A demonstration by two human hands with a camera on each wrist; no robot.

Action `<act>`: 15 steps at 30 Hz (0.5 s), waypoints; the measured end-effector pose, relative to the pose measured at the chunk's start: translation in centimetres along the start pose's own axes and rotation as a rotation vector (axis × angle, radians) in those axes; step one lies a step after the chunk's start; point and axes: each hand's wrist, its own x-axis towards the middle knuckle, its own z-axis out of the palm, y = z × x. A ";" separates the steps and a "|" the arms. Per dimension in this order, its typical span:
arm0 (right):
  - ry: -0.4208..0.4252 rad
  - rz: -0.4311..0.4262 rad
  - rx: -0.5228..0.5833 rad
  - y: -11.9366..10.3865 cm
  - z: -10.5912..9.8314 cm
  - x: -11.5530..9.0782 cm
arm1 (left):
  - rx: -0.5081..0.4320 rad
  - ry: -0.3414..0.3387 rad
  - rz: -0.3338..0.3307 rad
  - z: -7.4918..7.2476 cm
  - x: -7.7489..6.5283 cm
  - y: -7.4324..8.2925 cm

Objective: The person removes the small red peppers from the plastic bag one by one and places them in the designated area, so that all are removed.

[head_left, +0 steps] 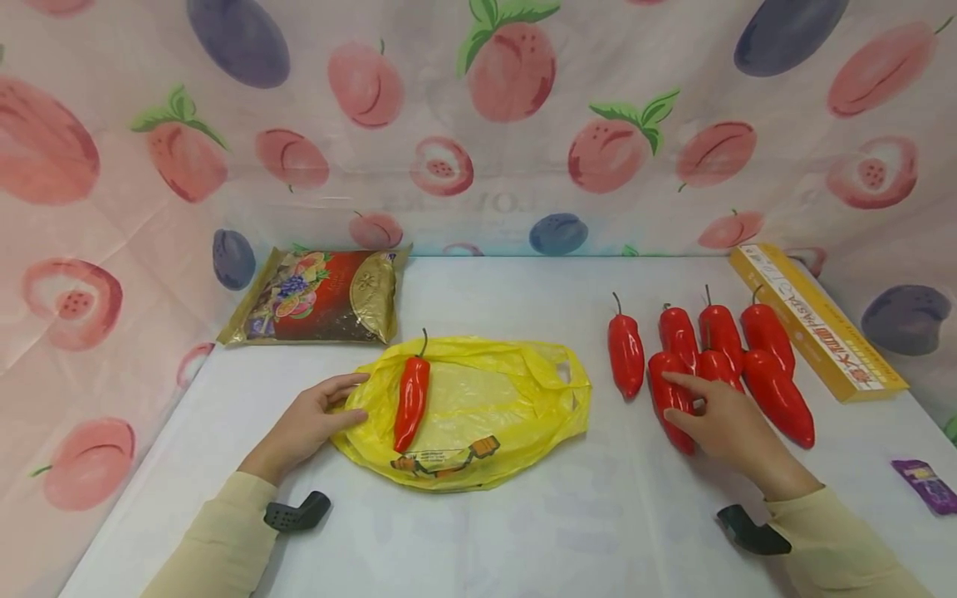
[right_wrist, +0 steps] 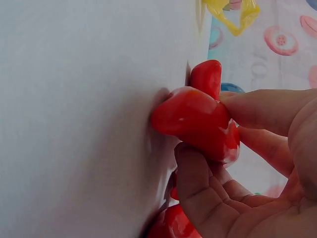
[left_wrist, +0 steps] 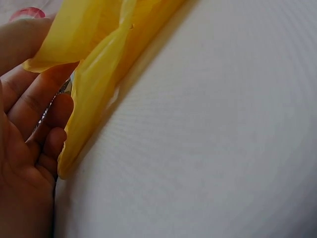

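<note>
A yellow plastic bag (head_left: 478,390) lies spread on the white table with its mouth facing up. Inside it, toward the left, rests a long red pepper (head_left: 412,403) with a dark stem. My left hand (head_left: 299,423) holds the bag's left edge, the yellow film passing between thumb and fingers in the left wrist view. On the right, my right hand (head_left: 733,428) grips another red pepper (right_wrist: 198,121) at the front of a cluster, thumb on one side and fingers on the other. Several more red peppers (head_left: 777,399) lie around that hand, one of them (head_left: 625,353) slightly apart to the left.
Behind the bag to the left lies a brown and red packet (head_left: 321,295) with fruit pictures. A yellow pasta box (head_left: 818,324) stretches along the right side. Near the right edge sits a small purple packet (head_left: 925,486). Fruit-print cloth (head_left: 516,166) hangs around the table.
</note>
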 end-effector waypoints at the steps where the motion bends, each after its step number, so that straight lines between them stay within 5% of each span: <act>1: 0.000 0.001 0.005 0.0 0.1 0.0 | 0.005 0.000 0.001 0.0 0.0 0.0; 15: -0.027 0.014 0.022 -0.1 0.2 0.2 | 0.022 0.001 0.014 0.0 -0.2 0.2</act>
